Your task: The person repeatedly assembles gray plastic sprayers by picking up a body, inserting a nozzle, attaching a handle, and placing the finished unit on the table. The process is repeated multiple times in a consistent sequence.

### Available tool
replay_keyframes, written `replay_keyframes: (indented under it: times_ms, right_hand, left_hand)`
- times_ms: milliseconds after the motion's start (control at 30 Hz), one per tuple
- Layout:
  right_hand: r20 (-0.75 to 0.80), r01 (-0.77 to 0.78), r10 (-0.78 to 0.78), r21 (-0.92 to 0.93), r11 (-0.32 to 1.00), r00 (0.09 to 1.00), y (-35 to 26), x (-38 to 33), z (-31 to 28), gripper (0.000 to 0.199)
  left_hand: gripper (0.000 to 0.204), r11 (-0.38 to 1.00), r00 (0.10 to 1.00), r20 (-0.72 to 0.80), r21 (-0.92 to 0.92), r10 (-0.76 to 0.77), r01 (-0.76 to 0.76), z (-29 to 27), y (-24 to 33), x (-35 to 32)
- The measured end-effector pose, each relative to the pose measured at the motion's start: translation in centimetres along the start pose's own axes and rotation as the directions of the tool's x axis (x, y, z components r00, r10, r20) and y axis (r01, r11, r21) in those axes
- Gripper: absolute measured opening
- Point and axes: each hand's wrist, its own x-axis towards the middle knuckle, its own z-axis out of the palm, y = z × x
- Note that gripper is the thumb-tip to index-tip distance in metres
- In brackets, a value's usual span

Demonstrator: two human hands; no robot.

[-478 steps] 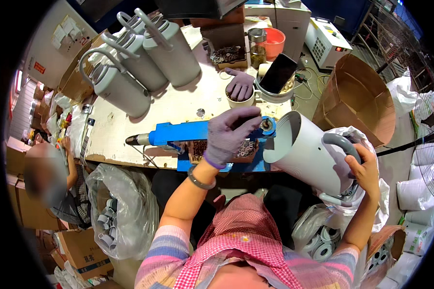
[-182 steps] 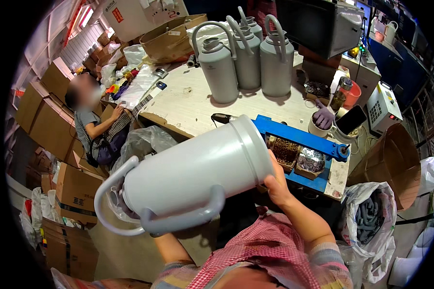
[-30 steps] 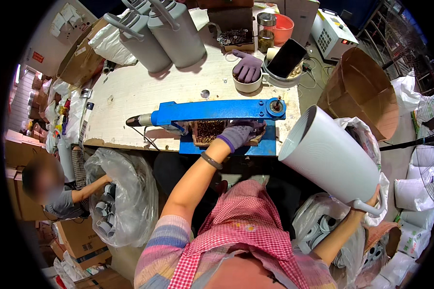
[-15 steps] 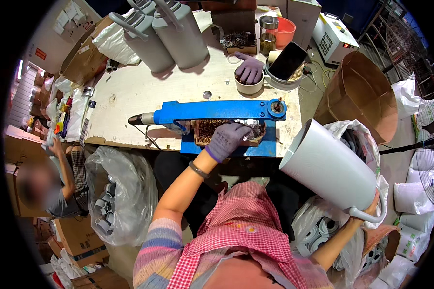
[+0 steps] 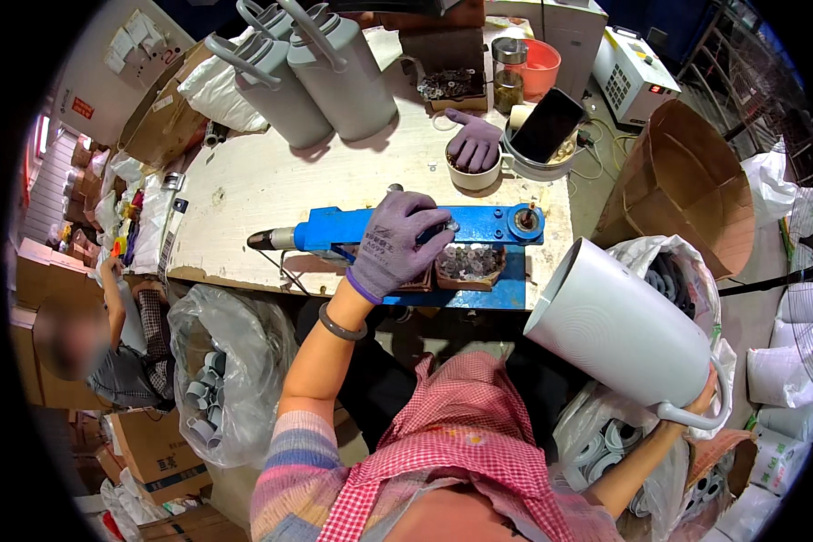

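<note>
My left hand (image 5: 399,239), in a purple-grey glove, is raised over the blue bar of a bench press (image 5: 334,226). Its thumb and fingers pinch a small shiny metal piece (image 5: 452,227), too small to name exactly. Just below the fingers, a small box of silvery metal parts (image 5: 470,262) sits under the bar. My bare right hand (image 5: 703,390) grips a large pale grey cylindrical jug (image 5: 623,321) near its handle. The jug lies tilted, its open mouth toward the press and its handle end toward me. Part of that hand is hidden by the handle.
Grey jugs with handles (image 5: 343,77) stand at the table's far left. Beyond the press are a cup with a glove on it (image 5: 472,172), a phone (image 5: 546,125) and a glass jar (image 5: 509,77). Bags of grey parts (image 5: 230,379) flank me. Another person (image 5: 122,361) sits at left.
My left hand has lifted from the boxes under the bar, moving up and slightly left, with a small metal piece in its fingers. My right hand still holds the jug.
</note>
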Motion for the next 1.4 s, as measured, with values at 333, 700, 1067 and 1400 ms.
replay_keyframes:
  times_ms: [333,700,1067,1400]
  right_hand:
    - [0.053,0.027,-0.016,-0.204,0.979,0.998,-3.3,-0.6,3.1,0.038]
    - [0.092,0.098,-0.078,-0.228,0.969,0.993,-2.3,-0.2,1.9,0.042]
    - [0.078,0.156,-0.142,-0.210,0.965,0.987,-2.0,-0.2,4.1,0.042]
    - [0.062,0.217,-0.209,-0.372,0.903,0.976,-2.2,2.1,3.4,0.044]
  left_hand:
    - [0.030,0.964,0.983,-0.002,-0.197,-0.185,0.181,-3.4,-2.7,-2.5]
    - [0.023,0.980,0.978,-0.203,0.197,0.042,-0.001,-2.4,-2.8,-5.6]
    - [0.023,0.643,0.951,0.056,-0.725,-0.304,0.249,3.7,6.1,5.2]
    - [0.022,0.685,0.955,0.053,-0.686,-0.291,0.247,4.9,6.0,5.4]
